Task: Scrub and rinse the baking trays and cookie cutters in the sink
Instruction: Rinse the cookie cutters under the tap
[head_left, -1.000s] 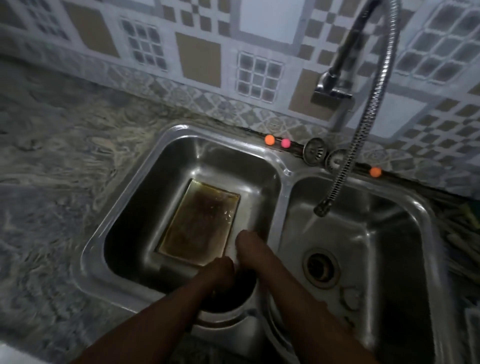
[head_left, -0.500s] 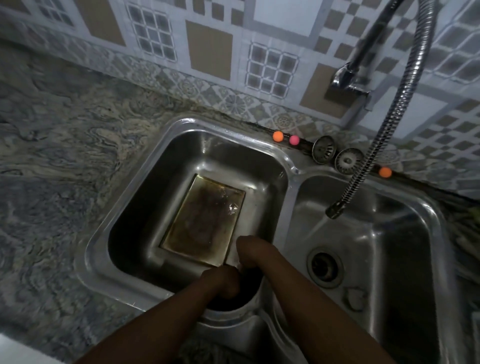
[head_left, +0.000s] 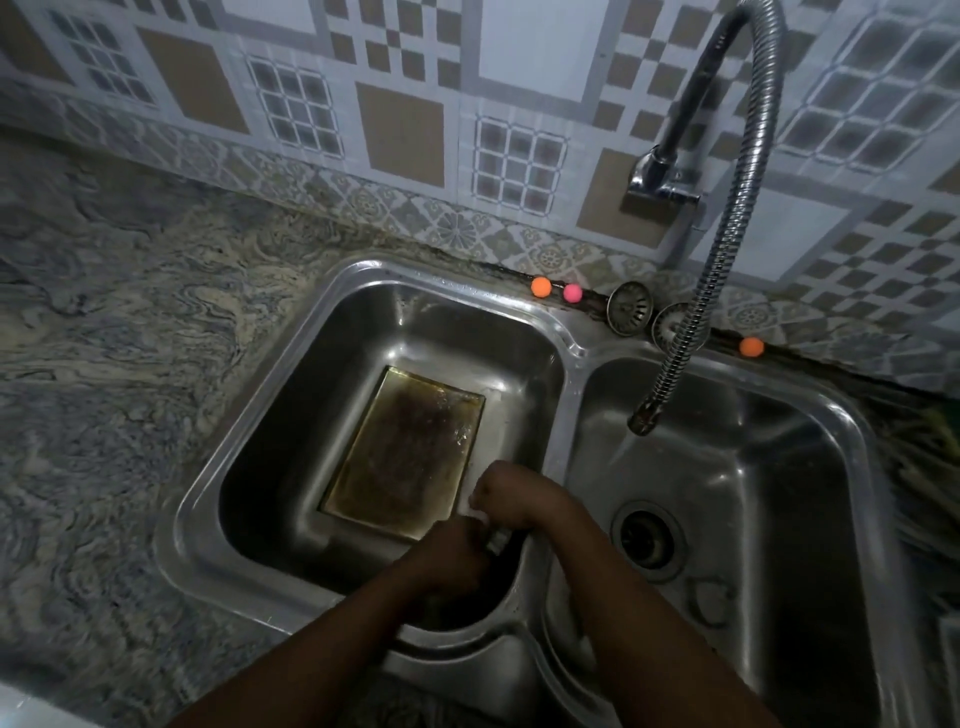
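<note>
A stained rectangular baking tray (head_left: 405, 452) lies flat on the bottom of the left sink basin (head_left: 291, 415). Both my hands meet at that basin's near right corner, above a dark round pot (head_left: 488, 608). My left hand (head_left: 449, 564) is curled round a small shiny metal piece (head_left: 496, 543), apparently a cookie cutter. My right hand (head_left: 511, 496) is a fist and pinches a pale scrubber (head_left: 480, 517) against the piece. A faint heart-shaped cutter (head_left: 711, 600) lies on the floor of the right basin (head_left: 810, 467).
A flexible hose tap hangs over the right basin with its nozzle (head_left: 641, 421) near the divider. The drain (head_left: 647, 540) sits below it. Two strainers (head_left: 630, 309) and small orange and pink balls (head_left: 541, 287) line the back rim. A marbled counter (head_left: 130, 338) spreads to the left.
My hands have lifted slightly out of the dark pot, and the pale scrubber and metal piece now show between them. The tray has not moved.
</note>
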